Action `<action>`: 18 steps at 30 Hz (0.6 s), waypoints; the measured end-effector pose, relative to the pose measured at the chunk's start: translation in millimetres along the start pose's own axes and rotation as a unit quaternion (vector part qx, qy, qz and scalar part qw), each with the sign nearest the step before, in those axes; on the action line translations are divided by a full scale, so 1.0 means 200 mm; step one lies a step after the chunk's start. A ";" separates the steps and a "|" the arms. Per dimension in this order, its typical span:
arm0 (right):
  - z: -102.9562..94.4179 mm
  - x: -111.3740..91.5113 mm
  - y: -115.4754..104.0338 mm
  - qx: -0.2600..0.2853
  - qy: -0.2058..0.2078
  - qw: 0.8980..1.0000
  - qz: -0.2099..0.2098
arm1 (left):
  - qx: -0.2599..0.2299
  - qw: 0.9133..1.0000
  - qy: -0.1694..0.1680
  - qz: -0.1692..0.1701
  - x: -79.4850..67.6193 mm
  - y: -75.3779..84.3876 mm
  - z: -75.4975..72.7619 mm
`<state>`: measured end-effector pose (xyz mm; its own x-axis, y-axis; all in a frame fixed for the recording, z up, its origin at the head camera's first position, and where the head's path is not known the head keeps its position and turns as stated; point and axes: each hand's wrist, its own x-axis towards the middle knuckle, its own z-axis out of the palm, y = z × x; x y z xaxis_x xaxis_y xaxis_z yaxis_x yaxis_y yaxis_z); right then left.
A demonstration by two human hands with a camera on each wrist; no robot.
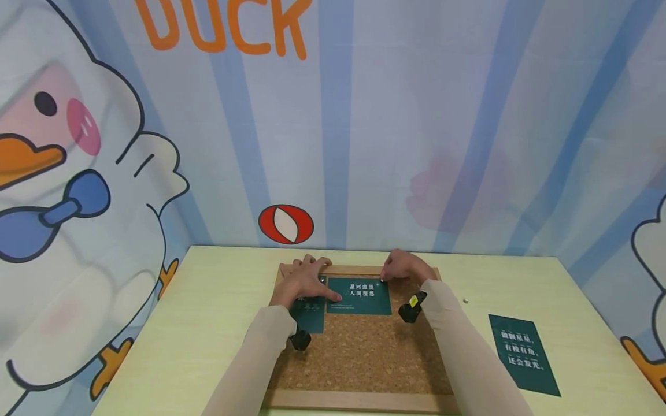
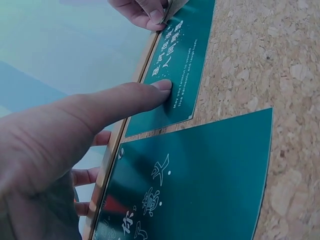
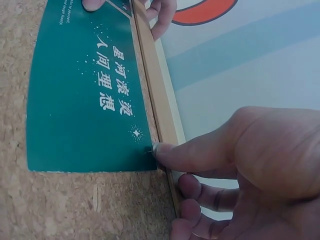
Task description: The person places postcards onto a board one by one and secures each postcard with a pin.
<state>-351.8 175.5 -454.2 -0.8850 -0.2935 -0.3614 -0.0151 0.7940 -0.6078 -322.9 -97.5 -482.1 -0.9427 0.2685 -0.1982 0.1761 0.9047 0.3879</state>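
A cork board [image 1: 364,358] with a wooden frame lies on the table. My left hand [image 1: 304,281] presses its straight thumb on a green card [image 1: 359,306] with white lettering, its other fingers over the frame's far edge. At that card's upper right corner my right hand [image 3: 270,155] holds a small thumbtack [image 3: 155,148] at its thumb tip, the point showing just over the card. Another green card [image 2: 200,170] lies to the left, partly beneath my left hand, with a tack [image 2: 121,152] at one corner.
A third green card [image 1: 522,355] lies on the pale table [image 1: 171,335], right of the board. Near it sits a small loose tack [image 1: 465,300]. Behind the table hangs a striped backdrop [image 1: 380,133] with cartoon ducks.
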 end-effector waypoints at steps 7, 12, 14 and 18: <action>-0.01 0.00 -0.01 0.008 -0.003 1.000 0.014 | -0.002 1.000 0.001 0.005 0.03 -0.02 0.02; 0.01 0.01 -0.04 -0.039 0.006 0.999 0.024 | -0.002 1.000 0.002 0.007 0.03 -0.02 0.02; 0.01 0.00 -0.05 -0.055 0.006 0.998 0.026 | -0.001 1.000 -0.001 0.007 0.02 -0.02 0.01; 0.02 -0.01 -0.07 -0.075 0.006 0.997 0.025 | -0.004 1.000 -0.004 0.006 0.00 0.00 0.00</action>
<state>-348.7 163.5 -448.1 -0.8915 -0.2455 -0.3808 -0.0384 0.8784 -0.4764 -322.8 -98.0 -481.8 -0.9382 0.2824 -0.2001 0.1858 0.8987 0.3973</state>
